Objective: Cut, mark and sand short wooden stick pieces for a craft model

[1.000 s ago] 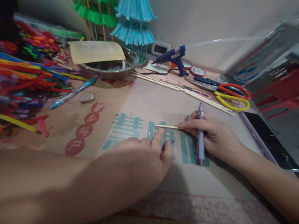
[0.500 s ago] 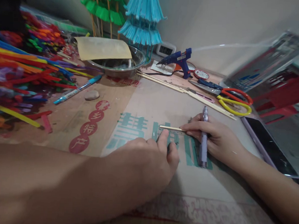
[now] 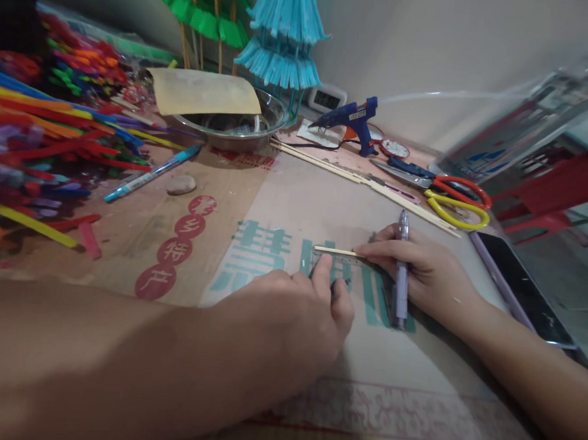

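My left hand (image 3: 301,312) is closed, its index fingertip pressed near one end of a short pale wooden stick (image 3: 334,250). Just below the stick lies what looks like a clear ruler (image 3: 347,258), held down under the left fingers and mostly hidden. The stick's other end is pinched between the thumb and fingertips of my right hand (image 3: 414,266). A light purple pen (image 3: 401,278) is also in my right hand, tucked between the fingers and pointing toward me. Both hands rest on printed cardboard (image 3: 296,187).
Longer wooden sticks (image 3: 326,164) lie beyond my hands, near scissors (image 3: 457,201) and a blue glue gun (image 3: 353,118). A phone (image 3: 522,288) sits at right. Colourful pipe cleaners (image 3: 46,148), a blue marker (image 3: 151,173), a stone (image 3: 181,185) and a metal bowl (image 3: 229,138) occupy the left and back.
The view has shifted very slightly. Both hands, the stick and the pen stay in practically the same place.
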Available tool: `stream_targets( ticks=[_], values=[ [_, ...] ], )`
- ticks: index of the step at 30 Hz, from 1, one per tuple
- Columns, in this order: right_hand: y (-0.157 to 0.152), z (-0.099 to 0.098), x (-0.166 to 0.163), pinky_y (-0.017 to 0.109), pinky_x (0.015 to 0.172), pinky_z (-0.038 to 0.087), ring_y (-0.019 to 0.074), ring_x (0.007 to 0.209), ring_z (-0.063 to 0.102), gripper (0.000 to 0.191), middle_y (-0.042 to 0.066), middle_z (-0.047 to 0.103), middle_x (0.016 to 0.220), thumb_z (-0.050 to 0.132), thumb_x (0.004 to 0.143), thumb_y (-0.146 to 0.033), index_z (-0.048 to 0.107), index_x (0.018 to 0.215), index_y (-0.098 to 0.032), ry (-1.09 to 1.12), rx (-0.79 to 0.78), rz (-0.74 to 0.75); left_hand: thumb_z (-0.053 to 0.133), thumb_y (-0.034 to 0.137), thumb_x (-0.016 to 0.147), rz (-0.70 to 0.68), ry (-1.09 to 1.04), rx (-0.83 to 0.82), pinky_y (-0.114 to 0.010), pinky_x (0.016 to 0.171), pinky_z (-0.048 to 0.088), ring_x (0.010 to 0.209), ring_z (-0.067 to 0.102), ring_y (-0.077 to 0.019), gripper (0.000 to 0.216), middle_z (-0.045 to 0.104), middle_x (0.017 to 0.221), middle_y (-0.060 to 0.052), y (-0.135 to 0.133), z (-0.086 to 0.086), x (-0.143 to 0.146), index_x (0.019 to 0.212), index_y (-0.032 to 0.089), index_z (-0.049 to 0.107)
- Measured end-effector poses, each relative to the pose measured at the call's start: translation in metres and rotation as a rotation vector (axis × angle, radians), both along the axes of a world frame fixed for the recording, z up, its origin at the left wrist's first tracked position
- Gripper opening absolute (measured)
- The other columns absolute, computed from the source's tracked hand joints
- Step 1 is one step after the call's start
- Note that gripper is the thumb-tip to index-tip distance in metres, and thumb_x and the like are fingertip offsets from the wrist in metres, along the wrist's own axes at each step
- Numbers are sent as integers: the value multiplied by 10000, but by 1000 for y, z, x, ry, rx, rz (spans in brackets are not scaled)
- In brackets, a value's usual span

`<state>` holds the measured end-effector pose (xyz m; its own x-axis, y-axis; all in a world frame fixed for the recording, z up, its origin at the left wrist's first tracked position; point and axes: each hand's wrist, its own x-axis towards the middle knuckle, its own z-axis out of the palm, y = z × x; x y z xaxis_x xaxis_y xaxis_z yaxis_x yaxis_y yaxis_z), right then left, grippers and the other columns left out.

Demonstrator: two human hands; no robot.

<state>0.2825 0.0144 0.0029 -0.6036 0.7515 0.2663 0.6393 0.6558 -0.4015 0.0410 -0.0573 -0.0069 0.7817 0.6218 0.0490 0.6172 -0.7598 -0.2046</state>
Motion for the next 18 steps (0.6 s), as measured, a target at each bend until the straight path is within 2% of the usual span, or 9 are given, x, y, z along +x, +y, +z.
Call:
stream_targets(
  ticks=[3, 7, 12, 16, 18],
  values=[
    [0, 0, -1, 355, 735, 541, 208, 812, 662, 233, 72, 689, 913, 567, 991, -231, 797, 1019, -254, 5, -3, 3, 564, 170, 890, -6, -9, 18, -333, 629, 521, 793, 734, -229, 626, 673, 1344, -220, -1, 0, -1, 1506, 147, 455],
    [0, 1, -2, 335, 702, 532, 199, 783, 655, 230, 67, 686, 878, 571, 991, -229, 800, 1007, -251, 18, 0, 28, 560, 157, 885, 39, 19, 28, -319, 548, 487, 712, 724, -213, 619, 647, 1379, -234, -3, -1, -1, 1498, 148, 475],
    [0, 1, -2, 323, 701, 528, 190, 782, 657, 232, 68, 699, 899, 568, 996, -250, 799, 1012, -252, 23, 8, 25, 567, 236, 902, 14, -12, 75, -316, 445, 432, 623, 706, -217, 488, 618, 1406, -256, -1, 7, -4, 1380, 146, 596],
    [0, 1, -2, 316, 707, 525, 185, 782, 654, 236, 58, 694, 876, 570, 976, -192, 793, 1024, -249, 16, 27, 47, 583, 268, 899, 36, -16, 74, -305, 428, 444, 565, 689, -191, 413, 547, 1488, -234, 1, 11, -4, 1298, 186, 650],
    [0, 1, -2, 312, 703, 521, 182, 772, 650, 247, 52, 690, 857, 566, 964, -159, 790, 1024, -244, 7, 35, 63, 579, 257, 900, 47, 1, 53, -312, 417, 453, 537, 685, -197, 426, 521, 1504, -240, 1, 11, -4, 1317, 195, 642]
  ],
)
